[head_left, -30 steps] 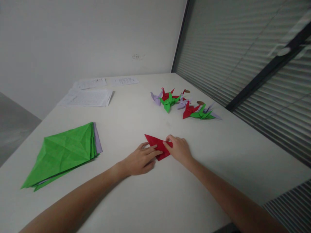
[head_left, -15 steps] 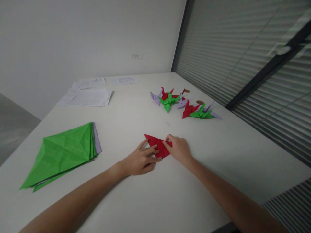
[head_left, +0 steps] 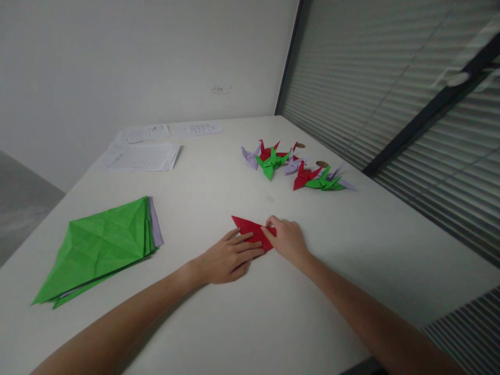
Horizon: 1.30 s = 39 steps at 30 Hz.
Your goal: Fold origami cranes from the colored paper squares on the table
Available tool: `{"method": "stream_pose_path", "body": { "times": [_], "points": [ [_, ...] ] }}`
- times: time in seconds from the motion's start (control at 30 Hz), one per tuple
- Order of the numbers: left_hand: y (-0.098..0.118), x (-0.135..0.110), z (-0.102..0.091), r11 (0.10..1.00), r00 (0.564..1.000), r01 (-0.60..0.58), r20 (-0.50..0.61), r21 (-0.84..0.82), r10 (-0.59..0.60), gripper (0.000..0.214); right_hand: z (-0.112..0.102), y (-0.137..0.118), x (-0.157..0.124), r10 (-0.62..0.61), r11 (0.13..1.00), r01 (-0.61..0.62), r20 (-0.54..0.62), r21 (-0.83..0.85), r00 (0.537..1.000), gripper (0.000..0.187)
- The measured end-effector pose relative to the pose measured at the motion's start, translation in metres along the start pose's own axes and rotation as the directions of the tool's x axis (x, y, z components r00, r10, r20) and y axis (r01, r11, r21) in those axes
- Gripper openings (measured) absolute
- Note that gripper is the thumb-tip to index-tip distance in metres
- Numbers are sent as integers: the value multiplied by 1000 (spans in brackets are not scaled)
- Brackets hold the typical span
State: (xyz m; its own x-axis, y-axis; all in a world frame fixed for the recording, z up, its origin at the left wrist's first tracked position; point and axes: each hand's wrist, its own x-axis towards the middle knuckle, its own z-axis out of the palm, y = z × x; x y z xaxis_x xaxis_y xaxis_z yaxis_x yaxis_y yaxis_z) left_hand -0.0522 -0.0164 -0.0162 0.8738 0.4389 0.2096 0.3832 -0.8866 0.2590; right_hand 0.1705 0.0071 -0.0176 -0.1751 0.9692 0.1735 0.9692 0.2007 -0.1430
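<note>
A folded piece of red origami paper lies flat on the white table, its pointed corner toward the upper left. My left hand rests over its lower left part, fingers stretched out and lying flat on the paper. At the paper's right end, my right hand pinches the edge between thumb and bent fingers. The paper's lower edge is partly hidden under my left fingers, and its right tip is partly covered by my right hand.
Left of my hands is a stack of creased green paper sheets with a lilac sheet underneath. Several folded cranes, among them a green crane and a red crane, stand at the back right. Printed papers lie back left, and window blinds border the right.
My left fingers have straightened and slid slightly right across the red paper, covering more of its lower edge. My right hand keeps its pinch in the same place.
</note>
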Motion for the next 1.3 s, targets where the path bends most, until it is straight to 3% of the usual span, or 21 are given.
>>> {"method": "stream_pose_path", "body": {
  "times": [0.3, 0.57, 0.9, 1.3],
  "points": [
    [4, 4, -2, 999, 998, -23, 51, -34, 25, 48, -1, -2, -1, 3, 1000, -3, -10, -15, 1000, 16],
    [11, 6, -2, 997, 999, 4, 53, -75, 0, 72, -2, -3, 0, 3, 1000, -3, -3, -19, 1000, 15],
    [10, 7, 0, 996, 999, 27, 46, -87, -23, 71, -4, -6, -3, -20, 995, 18, -23, -96, 1000, 15],
    [11, 7, -1, 990, 999, 44, 25, -133, -41, 69, -6, 18, -6, -24, 970, 1, -88, -242, 996, 40]
  ]
}}
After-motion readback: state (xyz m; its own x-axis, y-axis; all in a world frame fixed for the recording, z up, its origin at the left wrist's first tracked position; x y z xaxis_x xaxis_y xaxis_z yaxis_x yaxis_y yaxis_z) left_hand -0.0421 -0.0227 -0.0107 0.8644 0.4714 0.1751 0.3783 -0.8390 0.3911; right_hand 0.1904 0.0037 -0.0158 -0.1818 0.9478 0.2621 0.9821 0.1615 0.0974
